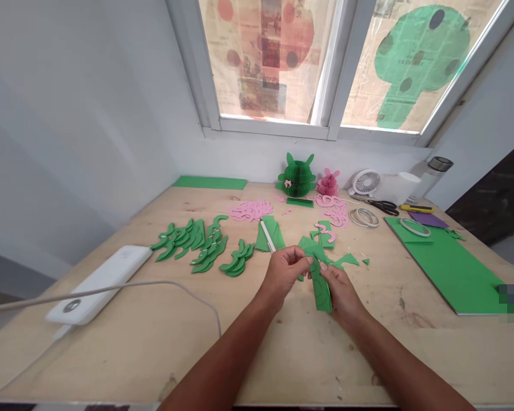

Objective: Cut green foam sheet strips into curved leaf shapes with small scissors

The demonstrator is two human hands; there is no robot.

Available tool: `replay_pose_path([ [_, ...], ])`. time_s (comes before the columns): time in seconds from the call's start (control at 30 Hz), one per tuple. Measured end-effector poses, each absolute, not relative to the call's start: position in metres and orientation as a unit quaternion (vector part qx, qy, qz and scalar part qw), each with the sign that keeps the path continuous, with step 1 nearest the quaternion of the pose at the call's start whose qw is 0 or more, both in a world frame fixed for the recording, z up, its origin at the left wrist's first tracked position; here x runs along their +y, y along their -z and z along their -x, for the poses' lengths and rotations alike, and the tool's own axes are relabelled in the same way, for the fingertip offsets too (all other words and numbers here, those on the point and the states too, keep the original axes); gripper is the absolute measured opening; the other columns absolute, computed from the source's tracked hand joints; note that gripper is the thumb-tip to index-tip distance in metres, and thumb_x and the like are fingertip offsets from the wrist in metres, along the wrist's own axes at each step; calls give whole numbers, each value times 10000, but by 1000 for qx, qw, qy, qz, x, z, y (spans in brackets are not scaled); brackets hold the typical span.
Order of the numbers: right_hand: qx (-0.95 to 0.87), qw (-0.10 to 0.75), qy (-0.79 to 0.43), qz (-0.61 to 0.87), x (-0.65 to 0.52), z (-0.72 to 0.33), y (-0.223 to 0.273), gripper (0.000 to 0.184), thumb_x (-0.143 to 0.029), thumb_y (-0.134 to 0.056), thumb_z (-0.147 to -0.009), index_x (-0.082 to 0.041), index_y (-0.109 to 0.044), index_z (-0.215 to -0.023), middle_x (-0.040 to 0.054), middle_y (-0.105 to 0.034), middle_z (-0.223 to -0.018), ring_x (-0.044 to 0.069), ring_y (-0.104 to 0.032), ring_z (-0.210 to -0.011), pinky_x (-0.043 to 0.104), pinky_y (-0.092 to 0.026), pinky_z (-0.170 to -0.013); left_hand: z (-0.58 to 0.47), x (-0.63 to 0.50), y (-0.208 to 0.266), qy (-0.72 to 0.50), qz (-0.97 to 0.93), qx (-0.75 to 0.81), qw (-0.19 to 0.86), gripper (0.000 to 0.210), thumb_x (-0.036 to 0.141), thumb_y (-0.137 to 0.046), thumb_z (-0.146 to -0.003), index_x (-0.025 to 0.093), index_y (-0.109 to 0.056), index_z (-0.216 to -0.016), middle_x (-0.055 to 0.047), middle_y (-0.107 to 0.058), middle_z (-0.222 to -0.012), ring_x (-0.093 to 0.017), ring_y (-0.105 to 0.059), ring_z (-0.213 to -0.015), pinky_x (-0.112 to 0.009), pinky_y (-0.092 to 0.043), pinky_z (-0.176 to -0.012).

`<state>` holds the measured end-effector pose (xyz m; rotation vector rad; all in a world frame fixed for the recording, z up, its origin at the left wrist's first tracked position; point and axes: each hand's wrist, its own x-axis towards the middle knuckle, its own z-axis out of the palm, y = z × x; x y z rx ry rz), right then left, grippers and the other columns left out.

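Observation:
Between my hands is a narrow strip of green paper (321,292) with curved pencil-like lines on it, tilted above the table. My left hand (288,268) pinches its upper end between thumb and fingers. Along its right side, my right hand (341,288) grips the strip, the fingers partly hidden behind it. Green paper scraps (346,260) lie just beyond my hands. A white pen (266,235) rests on a folded green piece (276,231) by my left hand. Farther left are piles of curved green cutouts (209,248) and a smaller pile (239,260).
Pink cutouts (252,210), a green honeycomb paper figure (298,176) and a pink one (328,182) stand toward the wall. Scissors (383,206), tape rolls (364,217), a yellow cutter (416,209) and green sheets (449,268) are right. A white power bank (107,279) with a cable lies left.

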<state>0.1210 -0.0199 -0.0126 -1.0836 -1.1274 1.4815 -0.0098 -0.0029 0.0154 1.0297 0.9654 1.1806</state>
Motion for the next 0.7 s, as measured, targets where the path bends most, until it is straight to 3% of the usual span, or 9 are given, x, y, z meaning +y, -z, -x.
replay_pose_path([
  [0.13, -440, 463, -617, 461, -20, -121, 13, 443, -544, -571, -747, -162, -519, -530, -44, -327, -463, 89, -240, -441, 224, -175, -404, 9, -3, -15, -514, -447, 412, 605, 195, 252, -632, -629, 171, -485, -530, 42, -504, -452, -102, -490, -459, -246, -377, -534],
  [0.37, -412, 457, -652, 444, -20, -121, 12, 413, -552, -601, -716, -156, -596, -600, 12, -516, -560, 127, -424, -527, 229, -328, -478, 12, -2, -16, -503, -447, 404, 619, 189, 249, -621, -633, 172, -480, -535, 43, -498, -442, -104, -496, -452, -254, -390, -543],
  [0.5, -423, 453, -646, 445, -19, -122, 12, 413, -559, -598, -715, -164, -604, -596, 26, -545, -572, 138, -443, -539, 233, -348, -492, 13, -2, -16, -499, -451, 399, 623, 181, 244, -616, -633, 172, -484, -532, 38, -510, -449, -106, -501, -457, -253, -391, -547],
  [0.7, -436, 452, -625, 464, -19, -123, 14, 424, -559, -589, -722, -150, -612, -613, -5, -472, -527, 109, -344, -475, 227, -262, -434, 12, -2, -16, -509, -444, 415, 609, 190, 239, -622, -618, 175, -476, -515, 44, -490, -431, -102, -488, -444, -240, -372, -506],
])
